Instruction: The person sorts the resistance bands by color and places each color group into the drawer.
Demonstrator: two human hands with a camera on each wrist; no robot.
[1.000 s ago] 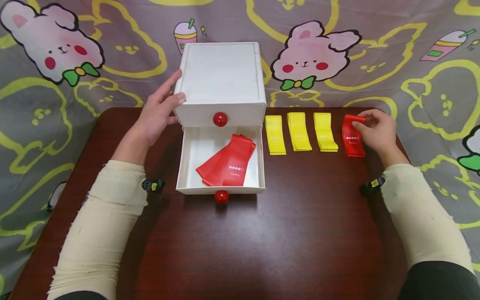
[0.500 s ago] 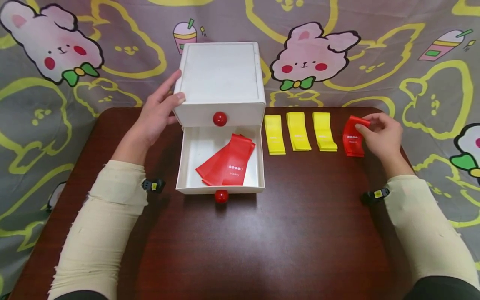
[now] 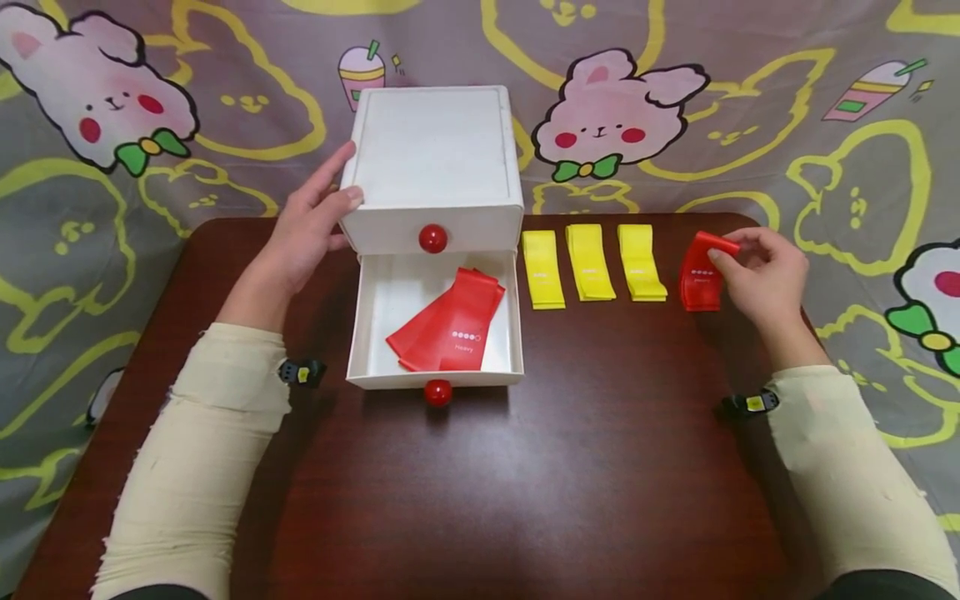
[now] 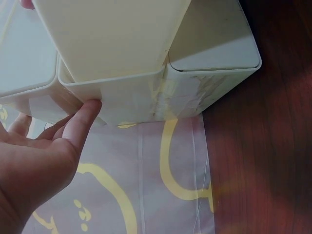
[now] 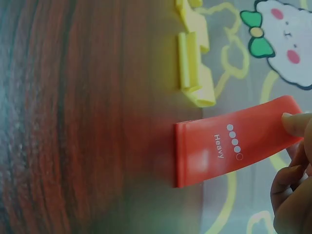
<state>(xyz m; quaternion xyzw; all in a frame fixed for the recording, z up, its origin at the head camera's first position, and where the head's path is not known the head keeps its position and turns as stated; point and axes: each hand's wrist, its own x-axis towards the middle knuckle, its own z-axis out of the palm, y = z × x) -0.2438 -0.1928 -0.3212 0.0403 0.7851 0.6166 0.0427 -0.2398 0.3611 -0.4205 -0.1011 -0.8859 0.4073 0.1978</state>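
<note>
In the head view my right hand [image 3: 768, 271] pinches the upper end of a folded red resistance band [image 3: 701, 273] at the table's right. The right wrist view shows the thumb on that band [image 5: 209, 151], which is marked "Heavy"; its far end is close to the table. My left hand [image 3: 303, 229] rests against the left side of a white two-drawer box [image 3: 435, 150], fingers spread and thumb at the top edge. The lower drawer [image 3: 435, 380] is pulled out, with red bands [image 3: 465, 325] overlapping inside. The upper drawer, with a red knob [image 3: 432, 238], is closed.
Folded yellow bands, a near one [image 3: 543, 271], a middle one [image 3: 590, 262] and a far one [image 3: 641, 262], lie in a row between the box and the red band. A patterned curtain [image 3: 247, 108] hangs behind the dark wooden table [image 3: 480, 492].
My right hand has shifted slightly to the right, and the top of the red band leans that way with it. My left hand stays on the box. The head view has moved slightly.
</note>
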